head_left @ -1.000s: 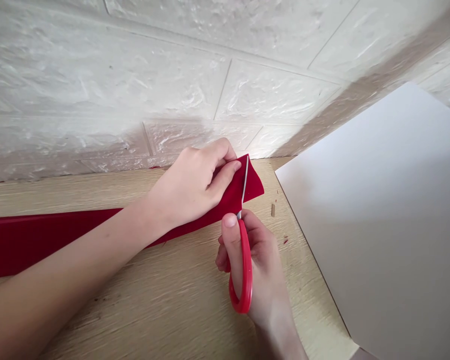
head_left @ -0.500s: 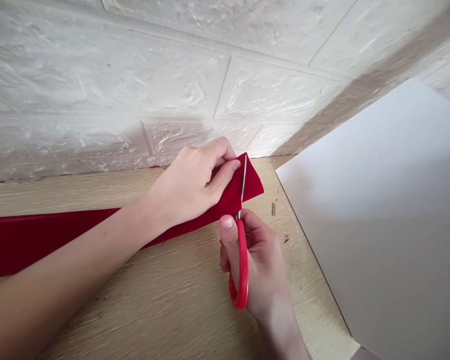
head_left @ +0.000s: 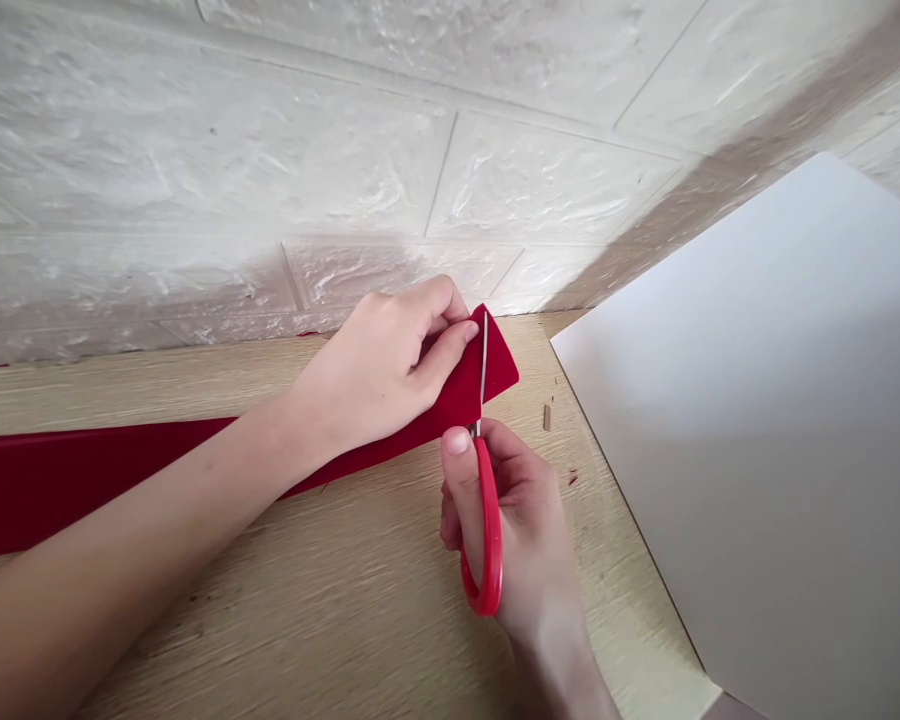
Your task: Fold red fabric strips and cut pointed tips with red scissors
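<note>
A long strip of dark red fabric [head_left: 105,460] runs from the left edge to the middle of the view, passing under my left forearm. My left hand [head_left: 397,365] pinches the strip near its right end between thumb and fingers. In my right hand [head_left: 514,510] are scissors with red handles [head_left: 487,545], thumb through one loop. One scissor blade [head_left: 484,355] lies across the top of the fabric, just right of my left thumb; the other blade is hidden beneath. A slanted end of fabric sticks out past the blade.
The strip rests on a pale wooden surface [head_left: 307,590] against a white brick-patterned wall [head_left: 270,150]. A large white sheet or board [head_left: 765,430] stands at the right. Small scraps [head_left: 547,417] lie between the scissors and that board.
The fabric's free end has shifted slightly left, and the blade on it too. The scissor handles have tilted a little to the right. My left hand has barely moved.
</note>
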### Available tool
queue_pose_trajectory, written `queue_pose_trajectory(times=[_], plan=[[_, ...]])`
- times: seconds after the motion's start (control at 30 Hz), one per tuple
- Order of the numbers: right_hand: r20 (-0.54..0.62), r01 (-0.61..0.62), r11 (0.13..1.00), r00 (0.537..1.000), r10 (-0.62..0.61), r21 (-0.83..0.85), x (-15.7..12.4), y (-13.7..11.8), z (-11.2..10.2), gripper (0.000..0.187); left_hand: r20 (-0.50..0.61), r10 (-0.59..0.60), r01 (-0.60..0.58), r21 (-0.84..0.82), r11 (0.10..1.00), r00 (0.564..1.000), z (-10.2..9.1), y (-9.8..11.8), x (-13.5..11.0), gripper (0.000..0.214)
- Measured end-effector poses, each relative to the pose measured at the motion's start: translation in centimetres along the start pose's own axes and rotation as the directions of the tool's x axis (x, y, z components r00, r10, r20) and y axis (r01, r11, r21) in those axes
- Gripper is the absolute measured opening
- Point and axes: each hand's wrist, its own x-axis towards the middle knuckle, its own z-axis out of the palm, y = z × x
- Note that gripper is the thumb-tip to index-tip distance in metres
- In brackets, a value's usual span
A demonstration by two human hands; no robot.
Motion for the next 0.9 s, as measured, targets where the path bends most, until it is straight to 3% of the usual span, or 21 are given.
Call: queue_pose_trajectory(times=[0.9], plan=[[-0.031,0.038,0.996,0.999,-0.04,-0.079,0.55,0.33,-0.59,0.051,0.053,-0.013,0.012,0.009,1.0,0.998,0.22,-0.08,-0.08,0.013]])
